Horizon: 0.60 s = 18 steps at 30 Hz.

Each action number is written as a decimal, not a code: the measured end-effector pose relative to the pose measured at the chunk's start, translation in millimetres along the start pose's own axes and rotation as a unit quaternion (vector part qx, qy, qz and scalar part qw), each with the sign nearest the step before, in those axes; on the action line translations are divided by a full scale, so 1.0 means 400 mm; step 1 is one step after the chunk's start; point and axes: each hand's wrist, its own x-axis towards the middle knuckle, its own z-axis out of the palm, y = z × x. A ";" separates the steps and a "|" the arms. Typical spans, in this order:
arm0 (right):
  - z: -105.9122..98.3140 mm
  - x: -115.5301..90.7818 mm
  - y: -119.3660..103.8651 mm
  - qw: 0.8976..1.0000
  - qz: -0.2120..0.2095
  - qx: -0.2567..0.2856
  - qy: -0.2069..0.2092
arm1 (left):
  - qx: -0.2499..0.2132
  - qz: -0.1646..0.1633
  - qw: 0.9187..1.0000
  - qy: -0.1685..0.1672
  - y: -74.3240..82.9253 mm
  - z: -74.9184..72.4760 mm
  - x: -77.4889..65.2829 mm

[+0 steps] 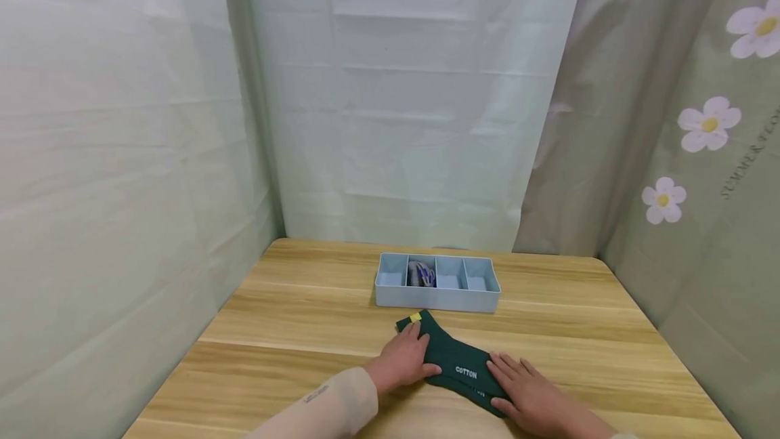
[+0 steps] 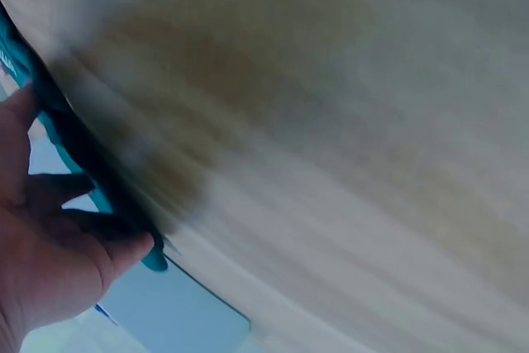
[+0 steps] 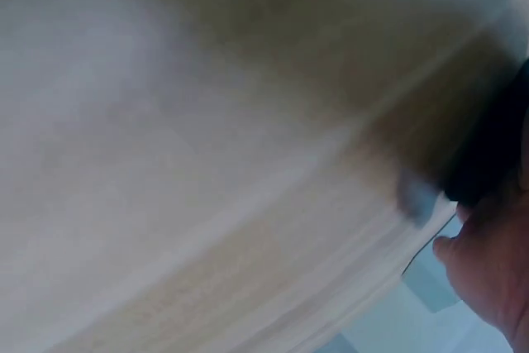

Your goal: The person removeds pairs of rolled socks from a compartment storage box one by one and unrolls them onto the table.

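Observation:
A pair of dark green socks [image 1: 447, 354] lies flat on the table, slanting from upper left to lower right, one sock on the other. White lettering reads COTTON, and a yellow label [image 1: 416, 317] sits at the far left end. My left hand [image 1: 403, 358] rests on the left part of the socks, fingers near the label and thumb toward the middle. Across the right end my right hand [image 1: 530, 391] lies with its fingers straight, covering part of the fabric. The left wrist view shows the sock's edge [image 2: 78, 146] along the left fingers; the right wrist view is blurred.
Just beyond the socks stands a light blue box [image 1: 435, 299] with several compartments. A rolled grey and blue sock [image 1: 421, 274] fills the second compartment from the left. The wooden table [image 1: 292, 317] is enclosed by pale curtains [image 1: 402, 100] at the back and sides.

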 end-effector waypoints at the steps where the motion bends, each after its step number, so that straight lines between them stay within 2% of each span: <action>1: 0.005 -0.003 -0.002 1.000 0.000 -0.002 0.003 | -0.001 0.003 1.000 -0.004 -0.003 -0.001 0.003; 6: 0.029 -0.016 -0.015 0.999 -0.003 -0.024 0.020 | 0.000 0.029 0.999 -0.025 -0.012 -0.012 0.017; 11: 0.031 -0.024 -0.033 1.000 -0.001 -0.013 0.018 | -0.002 0.056 0.997 -0.053 -0.021 -0.031 0.035; 15: 0.015 -0.026 -0.045 1.000 0.015 -0.005 -0.002 | -0.014 0.078 0.994 -0.070 -0.034 -0.038 0.053; 18: -0.007 -0.019 -0.051 1.000 0.012 0.001 0.003 | -0.017 0.094 0.993 -0.067 -0.042 -0.036 0.059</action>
